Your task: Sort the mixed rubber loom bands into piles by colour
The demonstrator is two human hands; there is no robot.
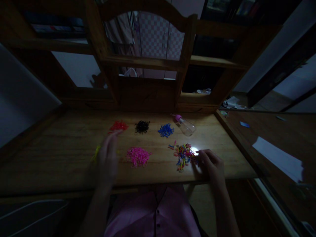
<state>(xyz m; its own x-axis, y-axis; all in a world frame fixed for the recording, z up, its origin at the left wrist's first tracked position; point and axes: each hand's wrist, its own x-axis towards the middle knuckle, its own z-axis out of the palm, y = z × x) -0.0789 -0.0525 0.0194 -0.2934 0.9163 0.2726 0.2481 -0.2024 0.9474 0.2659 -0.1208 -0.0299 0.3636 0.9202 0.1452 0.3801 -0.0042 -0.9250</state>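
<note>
My right hand [211, 161] is at the right edge of a mixed heap of small multicoloured rubber bands [184, 154], its fingers pinched together at the nearest loops; what is between them is too small to make out. Smeared by motion, my left hand [108, 156] hovers over the table beside a yellow pile [96, 152], which it partly hides. Just beyond its fingertips lies a red pile [118, 125]. Sorted bands also lie in a pink pile [138, 156], a black pile [142, 126] and a blue pile [166, 130].
A clear bottle with a pink cap [186, 126] lies on its side behind the mixed heap. The wooden table [61, 141] backs onto a wooden shelf frame [148, 93]. To the right, a lower brown surface holds a white paper strip [277, 158] and a blue card [244, 124].
</note>
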